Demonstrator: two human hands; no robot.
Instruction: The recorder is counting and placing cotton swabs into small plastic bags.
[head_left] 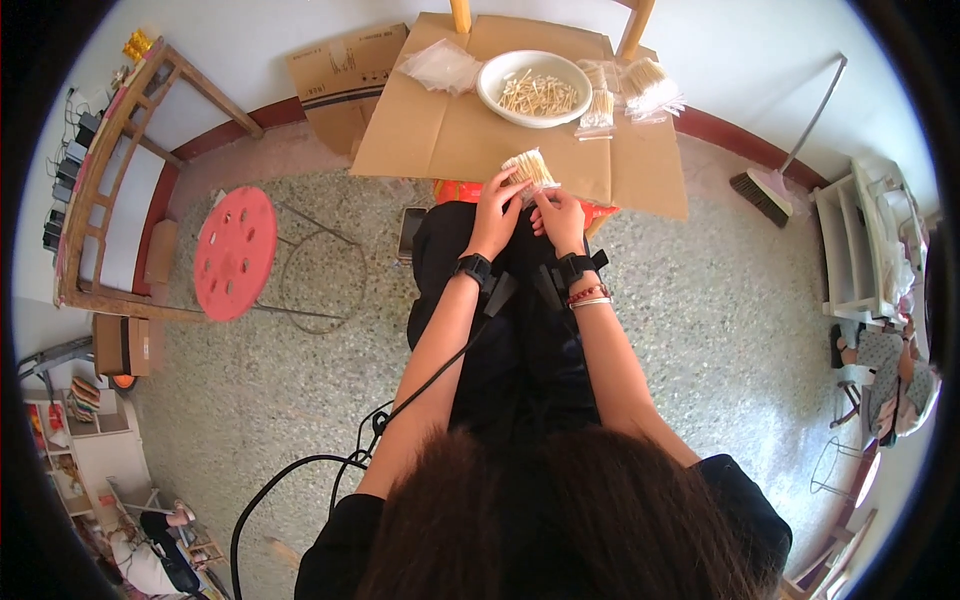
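A small clear bag of cotton swabs [529, 168] is held above my lap at the near edge of the cardboard. My left hand [492, 216] grips its left side, fingers closed along it. At the bag's lower right end, the fingers of my right hand [561, 216] pinch the plastic. Beyond them a white bowl [486, 98] stands on the cardboard sheet [470, 147], with many loose cotton swabs [540, 94] heaped inside. Clear plastic bags [441, 67] lie left of the bowl. Filled swab bags [648, 88] lie to its right.
A pink round stool [235, 253] lies tipped on the floor at left, near a wooden frame table [95, 215]. A broom [765, 192] leans on the right wall by a white shelf [845, 240]. Black cables [375, 425] trail beside my left arm. Other people sit at both lower sides.
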